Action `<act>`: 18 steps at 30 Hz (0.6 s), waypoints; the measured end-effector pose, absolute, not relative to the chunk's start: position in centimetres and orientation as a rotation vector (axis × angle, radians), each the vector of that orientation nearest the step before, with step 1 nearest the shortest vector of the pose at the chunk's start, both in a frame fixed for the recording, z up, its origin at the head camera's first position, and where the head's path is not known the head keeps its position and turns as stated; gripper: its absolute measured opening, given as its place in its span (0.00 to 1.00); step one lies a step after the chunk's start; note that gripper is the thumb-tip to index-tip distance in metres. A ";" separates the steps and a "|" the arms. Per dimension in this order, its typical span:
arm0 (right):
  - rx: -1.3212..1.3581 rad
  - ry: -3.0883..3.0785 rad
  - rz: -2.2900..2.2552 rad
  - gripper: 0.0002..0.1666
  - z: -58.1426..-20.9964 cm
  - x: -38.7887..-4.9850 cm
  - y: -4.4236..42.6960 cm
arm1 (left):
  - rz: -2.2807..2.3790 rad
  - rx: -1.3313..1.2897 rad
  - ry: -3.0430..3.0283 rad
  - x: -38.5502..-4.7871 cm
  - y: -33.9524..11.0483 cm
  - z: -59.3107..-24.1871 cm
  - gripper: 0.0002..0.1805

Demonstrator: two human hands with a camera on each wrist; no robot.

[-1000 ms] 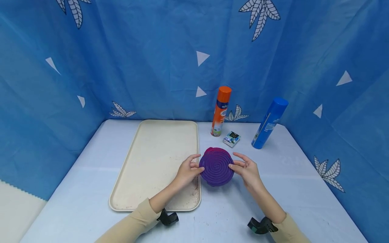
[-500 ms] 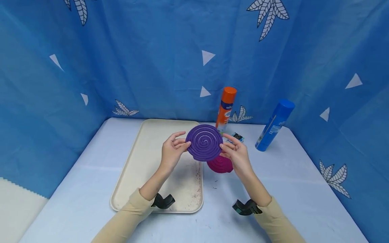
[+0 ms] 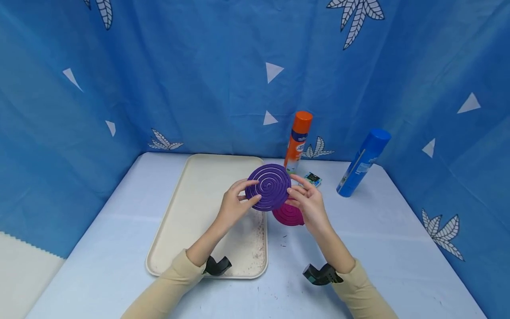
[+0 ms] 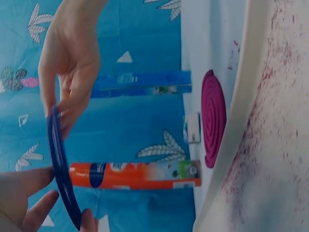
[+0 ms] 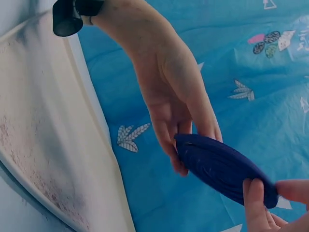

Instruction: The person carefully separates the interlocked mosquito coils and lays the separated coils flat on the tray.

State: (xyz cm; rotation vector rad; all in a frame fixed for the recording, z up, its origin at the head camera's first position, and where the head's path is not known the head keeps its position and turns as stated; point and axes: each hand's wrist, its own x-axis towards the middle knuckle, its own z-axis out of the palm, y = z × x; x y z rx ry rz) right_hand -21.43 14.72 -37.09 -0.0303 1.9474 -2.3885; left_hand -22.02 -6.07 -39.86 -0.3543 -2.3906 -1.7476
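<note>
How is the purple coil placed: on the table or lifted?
The purple coil is lifted: left hand and right hand hold it, visibly apart from the table.

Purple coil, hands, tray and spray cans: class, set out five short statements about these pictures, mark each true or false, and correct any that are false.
1. The left hand and right hand both hold the purple coil. True.
2. The purple coil lies flat on the tray. False: the hands hold it up in the air.
3. The magenta coil lies on the table, outside the tray. True.
4. In the head view, the orange can is right of the blue can. False: it is to the left.
5. The orange can has an orange cap. True.
</note>
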 end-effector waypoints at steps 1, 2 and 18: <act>-0.044 1.925 -2.389 0.28 -37.1 -21.4 14.6 | -1.724 -0.388 -2.427 -21.8 -5.9 -40.0 0.22; -0.059 1.910 -2.386 0.28 -37.2 -21.3 14.4 | -1.700 -0.410 -2.459 -21.7 -5.6 -40.0 0.22; -0.327 1.769 -2.273 0.33 -37.0 -20.7 14.2 | -1.721 -0.461 -2.350 -20.6 -4.6 -40.1 0.15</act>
